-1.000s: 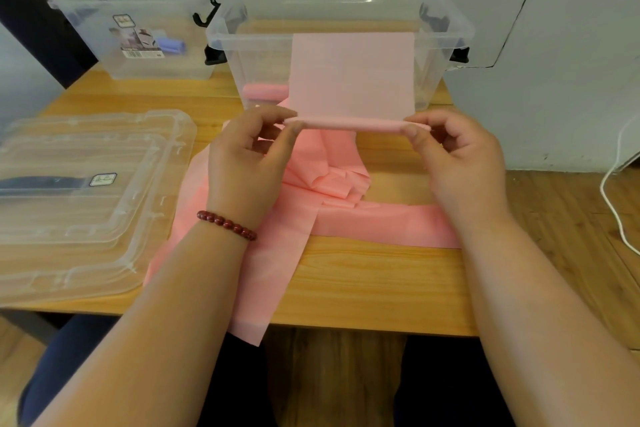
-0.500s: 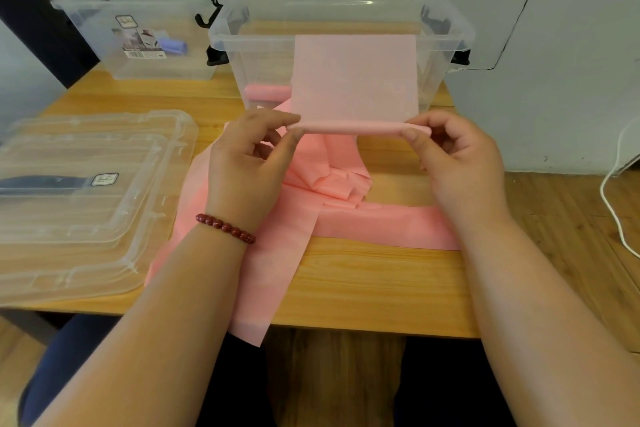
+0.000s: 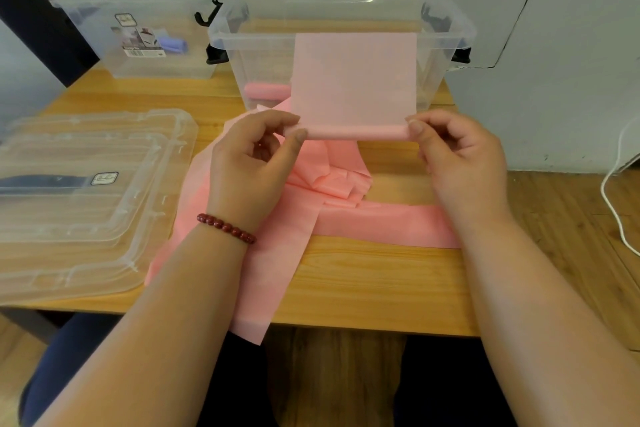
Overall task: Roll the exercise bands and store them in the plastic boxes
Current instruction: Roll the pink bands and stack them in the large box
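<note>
I hold the pink exercise band up over the table, with its lower edge wound into a thin roll. My left hand pinches one end of that roll between thumb and fingers, and my right hand pinches the other end. More pink band lies crumpled on the table beneath my hands and hangs over its near edge. Just behind stands a clear plastic box with a rolled pink band inside. A second box sits at the far left, holding what looks like a bluish roll. Stacked lids lie to my left.
</note>
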